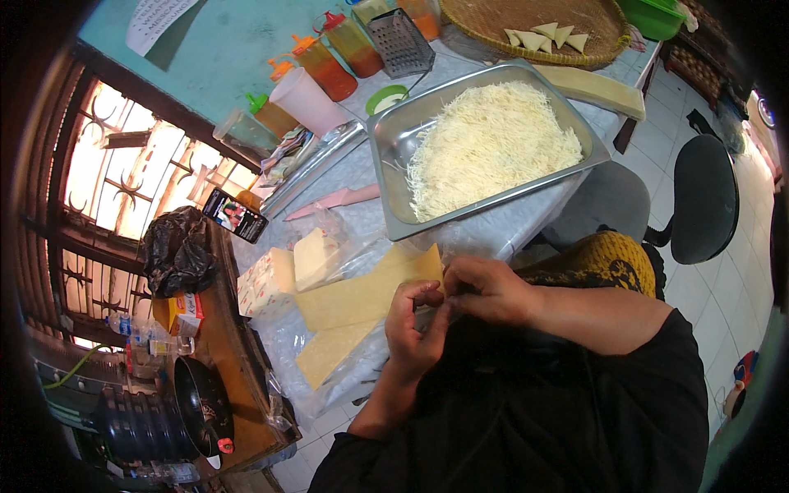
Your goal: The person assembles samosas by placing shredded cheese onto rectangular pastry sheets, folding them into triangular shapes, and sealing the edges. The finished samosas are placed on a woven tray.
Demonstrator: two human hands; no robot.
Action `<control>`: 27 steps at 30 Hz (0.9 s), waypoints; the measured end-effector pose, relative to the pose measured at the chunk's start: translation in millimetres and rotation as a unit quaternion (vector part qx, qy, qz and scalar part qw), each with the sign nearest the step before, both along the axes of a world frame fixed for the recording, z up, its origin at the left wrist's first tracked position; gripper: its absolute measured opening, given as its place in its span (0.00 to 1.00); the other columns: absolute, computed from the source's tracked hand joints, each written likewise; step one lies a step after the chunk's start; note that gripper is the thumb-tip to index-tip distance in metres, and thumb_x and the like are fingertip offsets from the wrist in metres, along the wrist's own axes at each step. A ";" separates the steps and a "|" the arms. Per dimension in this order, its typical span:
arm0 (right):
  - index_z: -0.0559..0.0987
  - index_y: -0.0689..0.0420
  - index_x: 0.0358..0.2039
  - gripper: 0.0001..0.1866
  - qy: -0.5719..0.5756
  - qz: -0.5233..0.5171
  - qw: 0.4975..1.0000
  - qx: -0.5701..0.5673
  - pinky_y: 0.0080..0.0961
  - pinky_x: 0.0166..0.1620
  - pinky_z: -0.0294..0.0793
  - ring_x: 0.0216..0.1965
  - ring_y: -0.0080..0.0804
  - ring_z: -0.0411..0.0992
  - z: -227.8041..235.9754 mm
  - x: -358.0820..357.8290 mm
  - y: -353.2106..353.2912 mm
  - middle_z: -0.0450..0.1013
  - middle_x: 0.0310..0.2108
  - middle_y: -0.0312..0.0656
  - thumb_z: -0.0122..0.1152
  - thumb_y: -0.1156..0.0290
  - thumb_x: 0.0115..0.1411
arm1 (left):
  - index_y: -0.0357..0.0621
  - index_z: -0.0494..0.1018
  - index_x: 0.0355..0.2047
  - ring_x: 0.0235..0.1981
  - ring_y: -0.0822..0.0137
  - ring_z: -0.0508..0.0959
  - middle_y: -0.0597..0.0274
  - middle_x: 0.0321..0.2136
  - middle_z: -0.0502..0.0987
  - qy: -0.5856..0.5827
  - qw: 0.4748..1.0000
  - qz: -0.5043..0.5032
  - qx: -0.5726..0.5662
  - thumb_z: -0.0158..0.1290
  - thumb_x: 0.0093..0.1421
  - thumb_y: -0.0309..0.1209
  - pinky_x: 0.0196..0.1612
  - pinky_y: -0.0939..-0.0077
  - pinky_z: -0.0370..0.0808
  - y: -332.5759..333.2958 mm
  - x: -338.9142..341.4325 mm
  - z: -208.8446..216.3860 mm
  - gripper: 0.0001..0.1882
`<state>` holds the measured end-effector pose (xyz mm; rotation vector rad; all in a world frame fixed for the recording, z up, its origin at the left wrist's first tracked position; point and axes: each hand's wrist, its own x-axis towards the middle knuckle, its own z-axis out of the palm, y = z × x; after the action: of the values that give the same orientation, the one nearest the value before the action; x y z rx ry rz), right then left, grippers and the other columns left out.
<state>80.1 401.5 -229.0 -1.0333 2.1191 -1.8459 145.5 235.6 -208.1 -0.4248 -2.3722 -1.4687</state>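
Yellowish dough strips (353, 294) lie on the plastic-covered table in front of me, one reaching up to my fingers. My left hand (417, 322) is closed in a pinch, its fingertips meeting those of my right hand (489, 289), also closed. Something small and pale shows between them, mostly hidden by the fingers. Beyond my hands, a deep steel tray (394, 215) holds a heap of shredded white filling (493, 148), probably grated cheese. Left of the strips stand two pale blocks, apparently cheese, one in a patterned wrapper (267, 283) and one bare-sided (315, 256).
A pink knife (337, 200) lies beside the tray. Behind stand sauce bottles (325, 70), a pink cup (308, 100) and a box grater (400, 41). A woven basket (493, 41) carries several folded triangles (546, 37). A phone (234, 215) leans at the left; a chair (705, 197) stands right.
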 end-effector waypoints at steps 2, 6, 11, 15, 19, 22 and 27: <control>0.72 0.56 0.32 0.11 -0.009 0.015 1.000 -0.003 0.31 0.37 0.69 0.33 0.39 0.70 -1.0 -1.6 0.1 0.69 0.30 0.44 0.62 0.69 0.50 | 0.35 0.64 0.45 0.37 0.72 0.73 0.61 0.33 0.71 -0.036 0.999 -0.020 0.026 0.53 0.54 0.16 0.44 0.78 0.70 -2.8 -0.5 2.0 0.18; 0.72 0.56 0.31 0.10 0.007 0.032 0.999 -0.017 0.30 0.37 0.69 0.34 0.39 0.70 -1.4 -2.8 1.1 0.69 0.31 0.44 0.62 0.69 0.49 | 0.34 0.63 0.47 0.37 0.72 0.72 0.61 0.33 0.71 -0.068 0.995 -0.041 0.057 0.53 0.54 0.16 0.44 0.78 0.70 -6.7 -1.3 3.8 0.20; 0.72 0.59 0.29 0.09 0.019 0.023 0.999 -0.012 0.25 0.36 0.67 0.33 0.29 0.68 0.5 -2.3 0.9 0.68 0.30 0.41 0.62 0.78 0.48 | 0.33 0.63 0.48 0.35 0.71 0.74 0.58 0.32 0.71 -0.001 0.999 -0.025 -0.029 0.52 0.55 0.16 0.43 0.78 0.70 -6.3 -3.1 2.8 0.20; 0.72 0.56 0.30 0.08 -0.038 0.014 0.999 0.002 0.30 0.37 0.69 0.33 0.37 0.70 2.4 -2.5 0.7 0.69 0.29 0.44 0.59 0.70 0.50 | 0.34 0.67 0.46 0.32 0.66 0.77 0.53 0.32 0.74 0.071 0.996 0.017 -0.060 0.53 0.53 0.15 0.38 0.78 0.73 -0.6 -5.5 -1.1 0.19; 0.72 0.58 0.29 0.07 -0.065 0.011 0.998 0.015 0.26 0.36 0.68 0.32 0.30 0.69 3.8 -3.2 0.8 0.69 0.28 0.41 0.60 0.74 0.49 | 0.33 0.68 0.45 0.31 0.66 0.77 0.53 0.32 0.73 0.089 0.992 0.031 -0.079 0.52 0.53 0.15 0.37 0.77 0.73 0.9 -5.9 -3.2 0.18; 0.72 0.59 0.29 0.07 -0.059 0.008 0.998 0.019 0.24 0.35 0.68 0.31 0.27 0.68 5.1 -3.9 0.4 0.68 0.28 0.40 0.60 0.76 0.49 | 0.33 0.67 0.45 0.31 0.68 0.76 0.55 0.32 0.73 0.066 0.996 0.034 -0.048 0.51 0.55 0.16 0.37 0.79 0.73 0.2 -5.9 -3.8 0.16; 0.71 0.58 0.28 0.07 -0.031 -0.010 0.999 0.034 0.25 0.35 0.67 0.30 0.30 0.68 9.5 -4.7 1.5 0.68 0.27 0.42 0.59 0.75 0.49 | 0.35 0.65 0.46 0.32 0.77 0.73 0.63 0.32 0.71 -0.071 0.984 0.040 0.158 0.49 0.58 0.17 0.36 0.86 0.71 -0.5 -4.5 -2.4 0.15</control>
<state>75.5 403.0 -219.5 -0.9322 2.1475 -1.7768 141.0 235.1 -210.5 -0.1479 -2.1731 -1.8503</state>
